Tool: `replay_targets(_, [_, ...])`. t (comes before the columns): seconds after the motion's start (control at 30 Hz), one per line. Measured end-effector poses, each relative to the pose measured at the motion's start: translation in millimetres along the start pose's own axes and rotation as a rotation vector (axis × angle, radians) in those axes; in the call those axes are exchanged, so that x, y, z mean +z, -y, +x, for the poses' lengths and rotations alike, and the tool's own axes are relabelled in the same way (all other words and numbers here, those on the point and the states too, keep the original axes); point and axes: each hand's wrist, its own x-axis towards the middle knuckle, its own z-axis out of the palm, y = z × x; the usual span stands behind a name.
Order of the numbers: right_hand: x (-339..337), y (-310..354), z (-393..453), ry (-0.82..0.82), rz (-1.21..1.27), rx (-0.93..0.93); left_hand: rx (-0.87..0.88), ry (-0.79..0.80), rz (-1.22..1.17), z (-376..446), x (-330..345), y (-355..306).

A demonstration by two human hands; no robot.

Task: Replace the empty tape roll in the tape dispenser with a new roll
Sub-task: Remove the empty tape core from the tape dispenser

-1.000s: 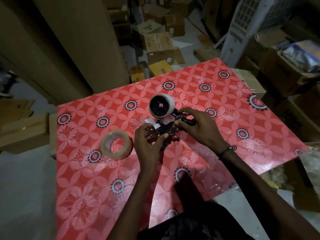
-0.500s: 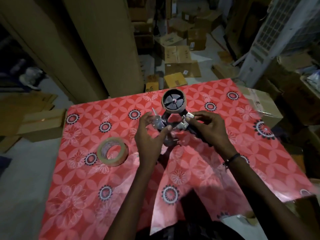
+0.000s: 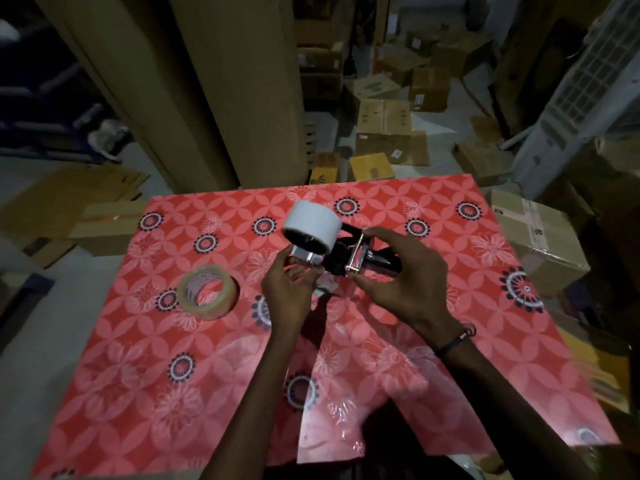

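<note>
The tape dispenser (image 3: 349,258) is steadied above the table (image 3: 450,358) by the right hand (image 3: 401,282); its metal flap (image 3: 306,254) is pinched by the left hand (image 3: 287,292), probably for access to the white roll (image 3: 311,225) at 12 o'clock. The clear tape roll (image 3: 207,292) lies ready at 9 o'clock.

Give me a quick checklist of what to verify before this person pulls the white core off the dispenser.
1. Dispenser held in both hands: ok, left hand at the front plate, right hand over the body.
2. White core still mounted: ok.
3. Core truly empty: cannot tell.
4. New tape roll within reach: ok, lying on the red tablecloth left of the hands.
5. Fingers away from the cutting blade: cannot tell, blade not visible.
</note>
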Motion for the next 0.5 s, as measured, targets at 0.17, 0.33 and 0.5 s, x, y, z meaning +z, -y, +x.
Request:
replay_targets(0.17, [-6,-8,-7,0.018,-0.065,-0.168,-0.048,-0.045,-0.078,-7,7,1])
replay_targets(0.33, [-1,-22,-14,0.08,-0.087,-0.272,-0.01,-0.08,-0.169,-9,4,3])
replay_targets(0.5, [7,-32,-17,0.047,0.062,-0.214,0.064,-0.052,-0.097,-1,-9,-3])
